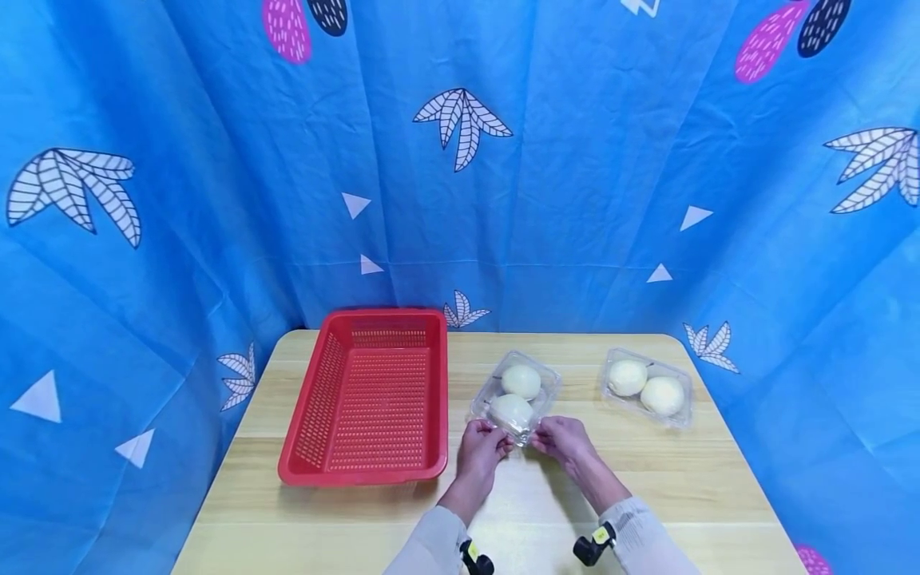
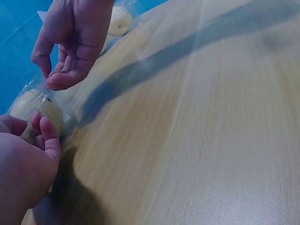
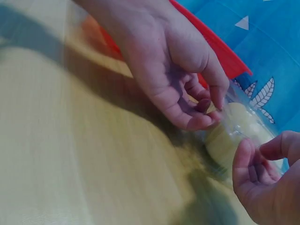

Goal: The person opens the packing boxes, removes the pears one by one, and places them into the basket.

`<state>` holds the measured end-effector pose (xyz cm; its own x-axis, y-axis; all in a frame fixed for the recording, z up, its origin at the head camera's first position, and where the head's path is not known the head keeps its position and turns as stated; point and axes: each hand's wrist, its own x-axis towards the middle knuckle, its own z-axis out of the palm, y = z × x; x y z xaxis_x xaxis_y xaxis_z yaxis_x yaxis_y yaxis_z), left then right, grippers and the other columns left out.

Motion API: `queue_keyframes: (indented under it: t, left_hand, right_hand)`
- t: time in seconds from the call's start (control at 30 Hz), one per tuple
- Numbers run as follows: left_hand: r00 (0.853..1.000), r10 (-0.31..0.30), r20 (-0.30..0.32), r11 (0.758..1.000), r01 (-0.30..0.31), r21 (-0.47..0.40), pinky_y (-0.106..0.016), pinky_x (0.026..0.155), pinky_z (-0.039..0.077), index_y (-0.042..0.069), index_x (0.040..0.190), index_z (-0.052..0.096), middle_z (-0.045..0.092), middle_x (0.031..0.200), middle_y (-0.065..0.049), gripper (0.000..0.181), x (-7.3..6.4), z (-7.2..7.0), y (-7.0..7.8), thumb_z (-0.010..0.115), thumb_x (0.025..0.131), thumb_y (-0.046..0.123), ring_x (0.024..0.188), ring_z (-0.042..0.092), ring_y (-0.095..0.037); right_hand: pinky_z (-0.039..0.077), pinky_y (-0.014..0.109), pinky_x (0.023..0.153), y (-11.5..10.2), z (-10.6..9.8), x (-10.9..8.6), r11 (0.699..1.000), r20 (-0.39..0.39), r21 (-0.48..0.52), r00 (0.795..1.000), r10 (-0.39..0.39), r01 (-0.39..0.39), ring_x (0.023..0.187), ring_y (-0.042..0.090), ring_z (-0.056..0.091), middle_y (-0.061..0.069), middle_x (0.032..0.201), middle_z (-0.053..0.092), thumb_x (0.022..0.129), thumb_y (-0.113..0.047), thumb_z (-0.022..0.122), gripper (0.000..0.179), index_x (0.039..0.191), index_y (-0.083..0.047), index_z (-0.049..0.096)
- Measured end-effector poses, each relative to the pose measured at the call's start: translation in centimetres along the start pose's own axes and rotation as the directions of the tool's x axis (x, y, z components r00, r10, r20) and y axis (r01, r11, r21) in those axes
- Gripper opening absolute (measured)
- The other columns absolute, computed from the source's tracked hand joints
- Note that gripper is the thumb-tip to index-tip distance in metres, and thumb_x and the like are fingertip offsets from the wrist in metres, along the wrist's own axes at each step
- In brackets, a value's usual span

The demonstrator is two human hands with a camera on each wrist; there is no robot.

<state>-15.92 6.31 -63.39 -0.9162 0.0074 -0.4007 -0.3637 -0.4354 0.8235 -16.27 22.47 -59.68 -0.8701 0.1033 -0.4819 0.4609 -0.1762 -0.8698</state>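
Two pale yellow pears [image 1: 521,382] lie in a clear plastic box [image 1: 550,382] at the middle of the table. At the box's near end, my left hand [image 1: 480,457] pinches the clear plastic between thumb and fingertips. To its right, my right hand [image 1: 569,444] pinches the edge of the same plastic. In the left wrist view, the right hand [image 2: 75,44] is above and the left hand [image 2: 23,164] below, with the box [image 2: 58,112] partly hidden behind the fingers. The right wrist view has a pear [image 3: 225,136] showing through the film between both hands.
A red plastic basket [image 1: 440,399] with perforated walls stands left of the hands. A second clear box [image 1: 686,399] with two pears [image 1: 662,395] sits on the right side of the wooden table [image 1: 690,511]. Blue patterned cloth [image 1: 575,200] hangs behind and along both sides.
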Motion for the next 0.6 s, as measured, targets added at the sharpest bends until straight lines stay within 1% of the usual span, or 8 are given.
queue_keyframes:
  t: [0.13, 0.27, 0.37, 0.43, 0.6]
  left_hand:
    - [1.0, -0.012, 0.003, 1.0, 0.012, 0.001, -0.032, 0.078, 0.062, -0.001, 0.112, 0.046, 0.057, 0.094, -0.009, 0.031, -0.22, -0.16, 0.09, 0.068, 0.089, -0.002, 0.08, 0.065, -0.019]
    - [1.0, -0.011, 0.014, 1.0, 0.011, -0.013, -0.033, 0.079, 0.062, -0.001, 0.114, 0.047, 0.058, 0.097, -0.01, 0.03, -0.19, -0.26, 0.09, 0.067, 0.091, -0.001, 0.082, 0.065, -0.02]
    - [1.0, -0.003, 0.018, 1.0, 0.003, -0.017, -0.033, 0.079, 0.062, -0.001, 0.114, 0.046, 0.059, 0.098, -0.009, 0.03, -0.16, -0.34, 0.0, 0.066, 0.092, -0.001, 0.083, 0.065, -0.019]
    - [1.0, -0.003, 0.015, 1.0, 0.003, -0.017, -0.032, 0.078, 0.062, 0.0, 0.114, 0.046, 0.059, 0.097, -0.009, 0.03, -0.15, -0.38, -0.04, 0.066, 0.092, -0.001, 0.082, 0.065, -0.019]
    - [1.0, -0.003, 0.012, 1.0, 0.003, -0.019, -0.032, 0.078, 0.063, 0.0, 0.113, 0.047, 0.06, 0.096, -0.01, 0.028, -0.12, -0.4, -0.06, 0.065, 0.092, -0.002, 0.081, 0.066, -0.019]
  right_hand:
    - [0.059, 0.02, 0.064, 0.55, 0.22, -0.02, 0.999, -0.012, -0.042, 0.999, -0.033, 0.033, 0.07, 0.013, 0.063, 0.006, 0.08, 0.066, 0.095, 0.004, 0.056, 0.005, 0.097, 0.005, 0.06]
    - [0.06, 0.02, 0.064, 0.53, 0.18, -0.03, 0.998, -0.005, -0.047, 0.999, -0.046, 0.046, 0.07, 0.012, 0.064, 0.006, 0.08, 0.066, 0.096, 0.003, 0.056, 0.009, 0.102, 0.008, 0.06]
    - [0.06, 0.02, 0.064, 0.3, 0.18, -0.04, 0.997, 0.019, -0.059, 0.998, -0.052, 0.053, 0.069, 0.011, 0.065, 0.005, 0.079, 0.066, 0.095, 0.004, 0.056, 0.011, 0.103, 0.009, 0.06]
    - [0.06, 0.02, 0.064, 0.19, 0.16, -0.03, 0.996, 0.038, -0.072, 0.998, -0.051, 0.054, 0.068, 0.011, 0.065, 0.005, 0.078, 0.066, 0.094, 0.004, 0.055, 0.01, 0.101, 0.009, 0.061]
    - [0.061, 0.021, 0.064, -0.07, 0.18, 0.03, 0.993, 0.047, -0.109, 0.998, -0.038, 0.043, 0.066, 0.012, 0.064, 0.006, 0.077, 0.066, 0.095, 0.005, 0.054, 0.009, 0.093, 0.006, 0.062]
